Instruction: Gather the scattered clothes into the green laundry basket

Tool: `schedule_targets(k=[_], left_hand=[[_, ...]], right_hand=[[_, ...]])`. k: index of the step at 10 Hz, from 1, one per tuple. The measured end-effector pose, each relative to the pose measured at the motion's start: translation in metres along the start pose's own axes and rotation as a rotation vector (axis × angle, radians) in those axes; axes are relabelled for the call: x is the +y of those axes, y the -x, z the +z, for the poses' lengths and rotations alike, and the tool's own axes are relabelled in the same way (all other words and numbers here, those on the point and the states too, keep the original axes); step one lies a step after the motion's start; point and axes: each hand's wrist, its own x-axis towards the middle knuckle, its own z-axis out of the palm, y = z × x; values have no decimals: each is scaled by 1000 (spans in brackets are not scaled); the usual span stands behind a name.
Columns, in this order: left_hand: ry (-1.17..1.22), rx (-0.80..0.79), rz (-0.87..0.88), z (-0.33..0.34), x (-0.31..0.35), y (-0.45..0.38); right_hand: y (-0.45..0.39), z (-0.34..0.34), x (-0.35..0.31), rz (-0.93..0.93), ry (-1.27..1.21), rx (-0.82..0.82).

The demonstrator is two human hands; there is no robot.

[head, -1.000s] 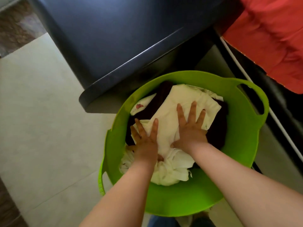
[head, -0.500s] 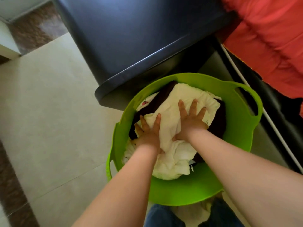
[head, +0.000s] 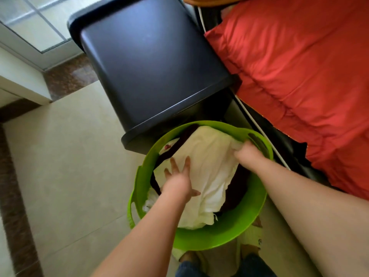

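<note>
From the head camera we look straight down at the green laundry basket [head: 199,239], which stands on the pale tiled floor [head: 65,176] just in front of a dark cabinet [head: 151,62] and close beside a bed covered in a red bedspread [head: 299,80]. The basket is full: a large cream cloth [head: 209,172] lies on top, spread across most of the opening, and a dark maroon garment [head: 180,143] shows beneath it along the far-left edge and again at the right side. A smaller white piece with a red mark [head: 167,145] peeks out near the far-left rim.

We see our left hand [head: 177,182] lying flat on the near-left part of the cream cloth, its fingers [head: 173,164] straight and spread, the thumb out to the right; it presses on the fabric without gripping it. Our right hand [head: 247,153] sits at the far-right side of the basket, next to the handle cut-out [head: 257,141] in the rim. Its fingers are bent down into the edge of the cream cloth, which bunches there, so it appears to be holding that edge, though the fingertips are hidden.

A white cord [head: 257,124] runs between the bed frame and the basket. At the bottom edge we see blue denim [head: 187,269] and a bit of light cloth [head: 221,260] on the floor under the basket's near rim.
</note>
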Motion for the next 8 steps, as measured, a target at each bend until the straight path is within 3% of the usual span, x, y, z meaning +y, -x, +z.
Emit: schedule_targets(k=[3, 5, 8], left_hand=[[125, -32, 53, 22, 15, -22], [183, -54, 46, 18, 35, -23], [-49, 77, 53, -49, 53, 22]], right_hand=[[-42, -42, -49, -291, 23, -8], [-42, -47, -54, -307, 161, -53], [26, -40, -55, -346, 439, -76]])
